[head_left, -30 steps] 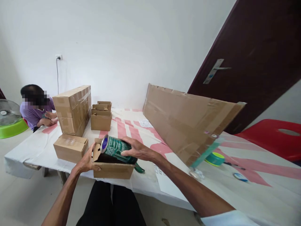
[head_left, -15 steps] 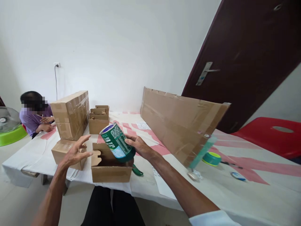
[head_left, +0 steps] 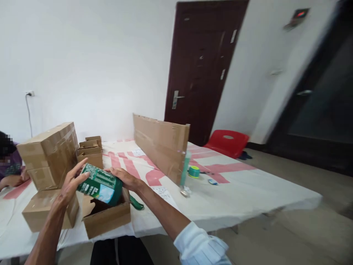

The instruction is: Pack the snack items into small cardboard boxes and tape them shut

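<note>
A green canister point(head_left: 100, 186) with white print and a pale blue patch on its label is tilted above an open cardboard box point(head_left: 109, 221). My right hand point(head_left: 127, 179) grips its right end from the top and side. My left hand point(head_left: 71, 182) is closed around its left end, the thumb lying along the label. The box stands at the table's front edge with a flap raised on its left side, and the canister covers much of its opening. A green curved object point(head_left: 136, 202) lies just right of the box; its kind is unclear.
Closed cardboard boxes point(head_left: 49, 154) are stacked at the left, and several open boxes point(head_left: 91, 158) stand behind. A long cardboard panel point(head_left: 162, 147) stands upright mid-table. Beyond it are a green tape roll point(head_left: 194, 172) and a red chair point(head_left: 227, 143). Another person point(head_left: 12, 171) sits far left.
My view has swung to the right. My left hand, spread and apart from the canister before, now holds its left end. The canister has tipped closer to horizontal.
</note>
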The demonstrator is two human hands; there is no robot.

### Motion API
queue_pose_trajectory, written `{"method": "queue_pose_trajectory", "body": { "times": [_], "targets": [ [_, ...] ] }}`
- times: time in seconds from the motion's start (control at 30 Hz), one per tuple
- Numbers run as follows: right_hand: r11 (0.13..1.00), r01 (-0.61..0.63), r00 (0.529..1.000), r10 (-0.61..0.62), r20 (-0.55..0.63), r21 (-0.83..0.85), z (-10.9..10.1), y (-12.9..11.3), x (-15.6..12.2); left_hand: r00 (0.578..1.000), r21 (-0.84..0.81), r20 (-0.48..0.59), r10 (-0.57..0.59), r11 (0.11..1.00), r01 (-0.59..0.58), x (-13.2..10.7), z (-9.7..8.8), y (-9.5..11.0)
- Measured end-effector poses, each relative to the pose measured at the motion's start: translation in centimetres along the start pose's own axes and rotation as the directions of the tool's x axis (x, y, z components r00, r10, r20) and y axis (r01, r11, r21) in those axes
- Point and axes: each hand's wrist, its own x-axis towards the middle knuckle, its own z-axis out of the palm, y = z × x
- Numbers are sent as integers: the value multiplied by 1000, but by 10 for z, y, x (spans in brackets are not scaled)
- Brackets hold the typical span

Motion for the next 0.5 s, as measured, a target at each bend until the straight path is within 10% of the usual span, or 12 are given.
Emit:
{"method": "queue_pose_trajectory", "body": {
  "times": [0.13, 0.27, 0.5],
  "targets": [
    [976, 96, 993, -81, -83, 196, 8, 7, -4, 935, -373, -338, -108, 927, -28, -7, 11, -7],
    [982, 183, 976, -175, -131, 50, 47, 17, -7, 909, -610, -362, -205, 790, -65, -15, 36, -7],
    [967, 222, 933, -248, -261, -127, 61, 23, -2, 954, -263, -267, -136, 963, 63, -24, 32, -36]
  ]
}}
